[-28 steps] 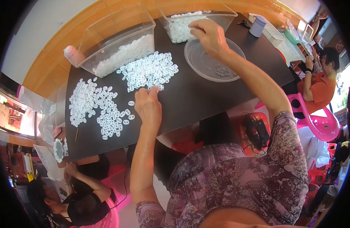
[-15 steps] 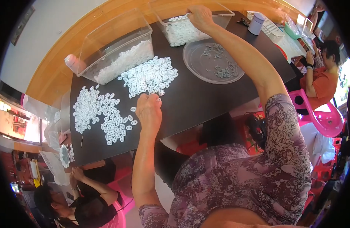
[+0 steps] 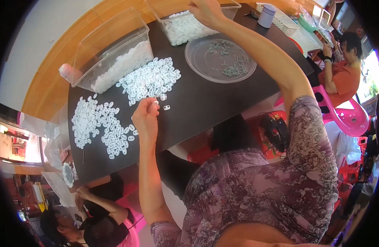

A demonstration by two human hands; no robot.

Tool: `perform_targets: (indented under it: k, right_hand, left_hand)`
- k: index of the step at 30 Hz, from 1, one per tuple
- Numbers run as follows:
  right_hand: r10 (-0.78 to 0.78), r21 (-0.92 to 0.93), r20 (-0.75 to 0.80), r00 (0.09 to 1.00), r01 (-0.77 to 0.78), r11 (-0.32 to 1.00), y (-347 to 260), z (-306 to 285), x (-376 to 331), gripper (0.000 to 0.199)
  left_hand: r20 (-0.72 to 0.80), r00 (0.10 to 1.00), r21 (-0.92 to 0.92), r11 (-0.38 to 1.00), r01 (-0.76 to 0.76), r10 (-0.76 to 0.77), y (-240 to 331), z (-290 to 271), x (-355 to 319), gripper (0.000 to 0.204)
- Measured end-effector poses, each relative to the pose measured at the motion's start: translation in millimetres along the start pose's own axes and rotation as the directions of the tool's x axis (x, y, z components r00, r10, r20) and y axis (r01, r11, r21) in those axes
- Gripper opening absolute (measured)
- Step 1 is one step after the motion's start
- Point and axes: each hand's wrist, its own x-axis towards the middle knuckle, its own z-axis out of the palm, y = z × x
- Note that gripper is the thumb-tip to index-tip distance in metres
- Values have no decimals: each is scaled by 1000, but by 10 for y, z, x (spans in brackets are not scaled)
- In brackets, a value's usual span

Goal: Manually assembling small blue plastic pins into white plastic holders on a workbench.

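My left hand (image 3: 145, 122) is closed above the front of the table, with a small white oval plastic piece pinched at its fingertips. Just right of it lies a loose white two-holed piece (image 3: 167, 108). Behind the hand spreads a heap of such white pieces (image 3: 150, 79); another heap (image 3: 90, 119) lies to the left. My right hand (image 3: 208, 12) reaches over a clear plastic bin (image 3: 158, 24) of white pieces. Its fingers are bent together near the picture's upper edge; what they hold, if anything, is hidden.
A second clear bin (image 3: 84, 53) holds more white pieces. Right of the heap stands a round clear tray (image 3: 193, 68) with small grey metal bits. At the back are a lidded cup (image 3: 266, 16) and a white basket (image 3: 286, 22). One person sits lower left, another far right.
My left hand has turned, so its fingertips and the white piece show. The loose piece beside it is now uncovered. My right hand is higher over the bin, and the whole view has shifted slightly.
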Motion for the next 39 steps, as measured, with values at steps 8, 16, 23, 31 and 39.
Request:
perform_targets:
  k: [8, 16, 23, 31, 39]
  right_hand:
    - [-245, 272, 156, 957, 197, 942, -354, -564, -1227, 10]
    - [-31, 187, 555, 831, -89, 978, -119, -530, -1564, 8]
    - [-80, 94, 598, 797, 30, 995, -166, -327, -1513, 10]
    - [-194, 132, 600, 776, 143, 981, -181, -270, -1483, 12]
    - [-169, 141, 475, 864, 115, 983, -237, -459, -1530, 10]
  left_hand:
    - [-74, 956, 247, 934, -257, 282, 5, -59, -188, 10]
    - [-32, 909, 529, 779, -337, 415, -54, 25, -138, 9]
    - [17, 798, 647, 602, -468, 602, -6, 132, -152, 15]
    - [244, 748, 734, 386, -558, 617, 16, 167, -117, 14]
    - [377, 667, 722, 247, -646, 643, 49, 232, -75, 9]
